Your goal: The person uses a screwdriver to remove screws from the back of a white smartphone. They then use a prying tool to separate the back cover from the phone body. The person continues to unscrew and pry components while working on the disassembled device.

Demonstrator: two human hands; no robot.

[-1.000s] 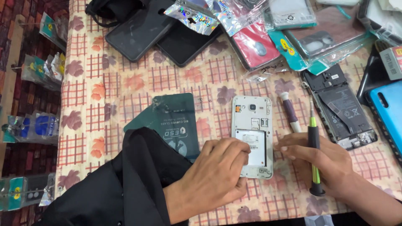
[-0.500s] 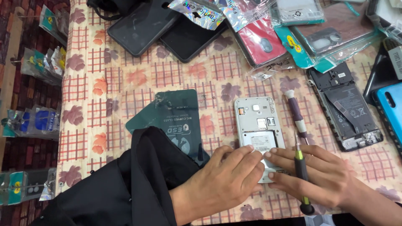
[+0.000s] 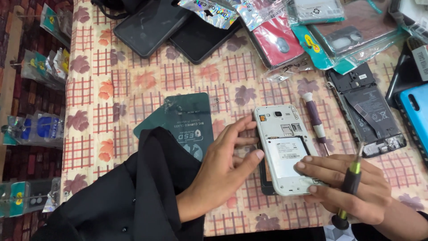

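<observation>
From the head camera: your left hand (image 3: 223, 165) lies loosely spread against the left edge of a white phone (image 3: 285, 149), back cover off, flat on the checked bench (image 3: 111, 93). Your right hand (image 3: 345, 185) rests fingertips on its lower end while gripping a green-and-black screwdriver (image 3: 350, 185). A purple screwdriver (image 3: 313, 117) lies just beside the phone.

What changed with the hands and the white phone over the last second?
The left hand slid from lying over the white phone to its left edge, uncovering the battery. The right hand stays at the lower right corner, screwdriver still gripped. The purple-handled screwdriver is unmoved.
</observation>
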